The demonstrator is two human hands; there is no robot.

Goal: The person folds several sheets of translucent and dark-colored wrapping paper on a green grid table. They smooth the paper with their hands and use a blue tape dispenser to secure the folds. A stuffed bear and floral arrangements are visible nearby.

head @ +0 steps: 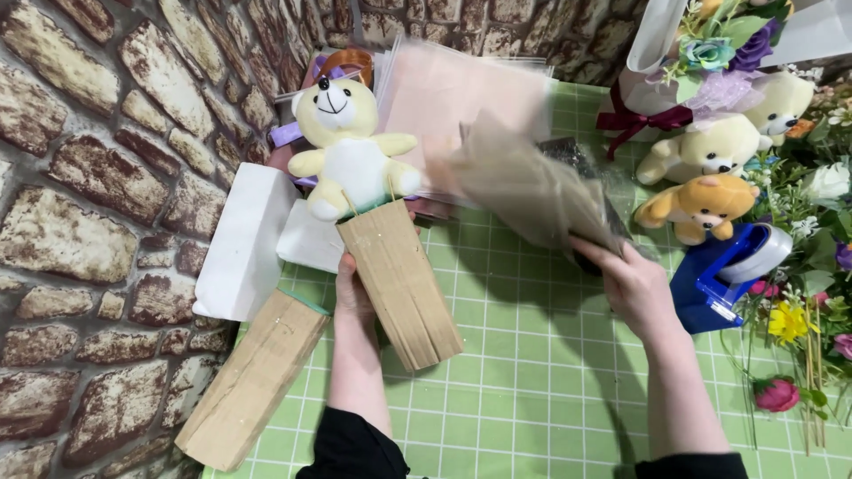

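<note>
Holding a tall brown corrugated-cardboard wedge [401, 286] from behind, the left hand [352, 290] steadies it on the green gridded cutting mat covering the worktop [524, 372]; its grip is wrapped around the wedge's back, fingers mostly hidden. A pale yellow plush bear with a white belly [352, 146] sits on thin sticks at the wedge's top. The right hand [632, 284] pinches a sheet of sheer taupe wrapping paper [532, 186], blurred in mid-swing, above the mat to the right of the bear. The step in hand looks like dressing the bear's holder in paper; the next move would call for bringing the sheet across and around the wedge without knocking the bear askew. A second, longer cardboard wedge [253, 381] lies to the left, white foam blocks [244, 239] beyond it. To the right, a blue tape dispenser [723, 275], more plush bears [701, 208] and artificial flowers [799, 319] crowd the sheet's path. Pink paper sheets [444, 89] lean farther back.
</note>
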